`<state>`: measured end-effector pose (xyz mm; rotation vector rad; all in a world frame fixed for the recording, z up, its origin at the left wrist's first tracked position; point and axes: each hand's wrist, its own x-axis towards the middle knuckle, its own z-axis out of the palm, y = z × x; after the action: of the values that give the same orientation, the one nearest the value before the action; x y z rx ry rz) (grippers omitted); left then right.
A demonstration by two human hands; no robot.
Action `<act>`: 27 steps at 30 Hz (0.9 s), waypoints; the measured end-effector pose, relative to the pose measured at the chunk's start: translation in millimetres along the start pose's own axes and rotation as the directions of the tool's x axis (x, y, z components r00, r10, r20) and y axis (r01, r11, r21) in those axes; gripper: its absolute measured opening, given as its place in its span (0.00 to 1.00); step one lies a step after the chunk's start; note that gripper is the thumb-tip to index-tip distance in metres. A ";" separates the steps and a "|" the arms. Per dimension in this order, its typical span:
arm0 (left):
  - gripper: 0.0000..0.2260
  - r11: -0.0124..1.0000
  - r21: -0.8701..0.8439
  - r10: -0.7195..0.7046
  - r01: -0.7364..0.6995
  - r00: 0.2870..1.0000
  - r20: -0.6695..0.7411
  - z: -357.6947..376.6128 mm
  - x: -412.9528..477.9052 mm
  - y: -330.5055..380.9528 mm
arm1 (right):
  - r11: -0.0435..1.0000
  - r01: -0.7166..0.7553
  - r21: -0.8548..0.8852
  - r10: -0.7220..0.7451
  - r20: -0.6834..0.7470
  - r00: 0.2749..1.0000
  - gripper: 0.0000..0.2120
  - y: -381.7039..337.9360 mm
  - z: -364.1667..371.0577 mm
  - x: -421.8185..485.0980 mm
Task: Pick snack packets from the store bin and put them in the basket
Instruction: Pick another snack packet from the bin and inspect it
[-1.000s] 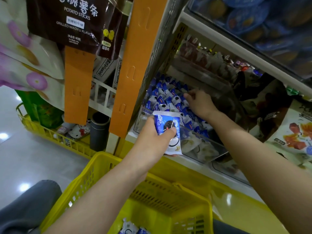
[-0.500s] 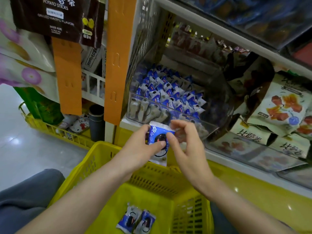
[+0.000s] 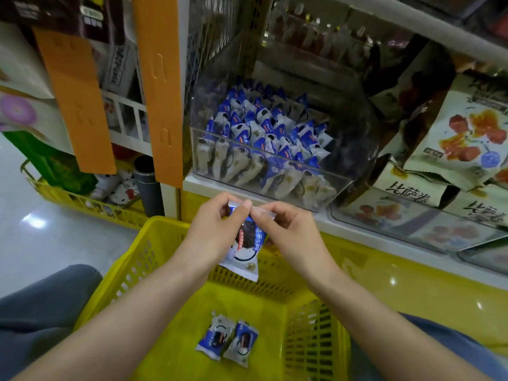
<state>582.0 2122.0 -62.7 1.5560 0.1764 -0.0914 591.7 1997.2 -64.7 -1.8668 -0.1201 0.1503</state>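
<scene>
The left hand [image 3: 217, 229] pinches the top edge of a blue and white packet [image 3: 246, 246]. The right hand [image 3: 291, 235] pinches the same top edge, just beside the left fingers. So both hands are closed on one packet, and it hangs down between them. It hangs right over the yellow basket [image 3: 132, 259], so I think it is held there to be dropped in.

Two more packets [image 3: 228, 339] lie flat on the basket floor, side by side and touching. That makes this the third one, I think.

Behind the hands, a clear bin [image 3: 275, 160] sits on the shelf [image 3: 371, 229]. It is packed with many of the same packets, standing up in rows, so they are easy to grab from the open top.

The held packet shows a dark round cookie. There is writing on it, but it is too blurry to read. To the right, bags [image 3: 472, 133] with red and orange fruit pictures carry big dark writing I cannot make out. Orange strips [image 3: 77, 97] hang down on the left.
</scene>
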 end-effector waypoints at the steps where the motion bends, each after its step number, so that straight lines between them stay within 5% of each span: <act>1: 0.12 1.000 -0.002 -0.001 0.001 1.000 -0.015 0.0 0.0 -0.4 | 0.999 0.028 -0.025 -0.028 -0.001 1.000 0.06 -0.2 0.4 -1.4; 5: 0.13 0.999 -0.019 -0.029 0.028 1.000 -0.012 0.7 0.9 -3.4 | 0.869 0.232 -0.437 -0.278 -0.042 0.960 0.02 0.0 -2.3 -4.5; 8: 0.11 0.998 -0.011 -0.060 0.060 0.998 0.003 0.3 1.8 -6.9 | 0.776 0.291 -0.560 -0.361 -0.016 0.932 0.04 0.0 -5.3 -4.5; 14: 0.10 0.991 -0.016 -0.132 0.134 0.988 0.078 -0.4 3.1 -8.1 | 0.996 0.041 -0.082 -0.055 -0.183 0.982 0.08 -6.2 -17.1 3.9; 17: 0.10 0.994 -0.053 -0.090 0.092 0.996 0.026 -1.8 3.9 -8.7 | 0.948 -0.167 0.272 0.218 -0.170 0.961 0.08 -8.8 -24.6 7.6; 20: 0.07 0.985 -0.170 -0.024 0.013 0.998 -0.062 -3.5 6.2 -7.3 | 0.853 -0.331 0.403 0.362 -0.001 0.932 0.08 -9.0 -25.7 5.7; 23: 0.04 0.985 -0.163 0.041 -0.063 0.991 -0.131 -7.3 8.1 -8.7 | 0.878 -0.394 0.272 0.368 0.142 0.919 0.06 -5.5 -19.3 0.8; 25: 0.04 0.991 -0.098 0.074 -0.089 0.986 -0.146 -9.7 9.4 -10.7 | 0.953 -0.301 0.039 0.294 0.126 0.947 0.04 -1.8 -14.8 -1.1; 27: 0.06 0.993 -0.017 0.111 -0.115 0.983 -0.146 -11.3 11.1 -12.0 | 0.970 -0.134 -0.202 0.156 0.097 0.983 0.17 2.4 -12.9 -2.3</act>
<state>590.3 2133.7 -76.5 1.5442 0.2024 0.1129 591.6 1984.0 -63.0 -2.0633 -0.0774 0.3567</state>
